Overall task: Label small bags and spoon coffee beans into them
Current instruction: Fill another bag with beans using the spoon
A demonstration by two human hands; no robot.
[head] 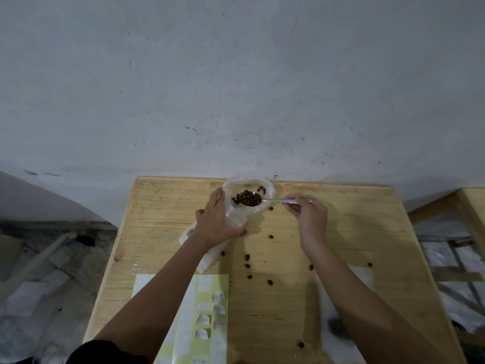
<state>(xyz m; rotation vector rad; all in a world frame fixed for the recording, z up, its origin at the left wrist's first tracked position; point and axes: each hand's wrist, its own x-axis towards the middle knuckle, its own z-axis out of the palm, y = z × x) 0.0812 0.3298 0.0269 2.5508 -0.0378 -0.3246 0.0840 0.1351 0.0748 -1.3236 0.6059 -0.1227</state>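
Labels point(203, 319): handwriting too blurred to read.

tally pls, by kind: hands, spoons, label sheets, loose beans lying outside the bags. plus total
Hands: 2 (left hand grips the clear bag, right hand pinches the spoon handle)
Spoon: 1
Label sheet: 1
Loose beans on the table: 10
Total: 14
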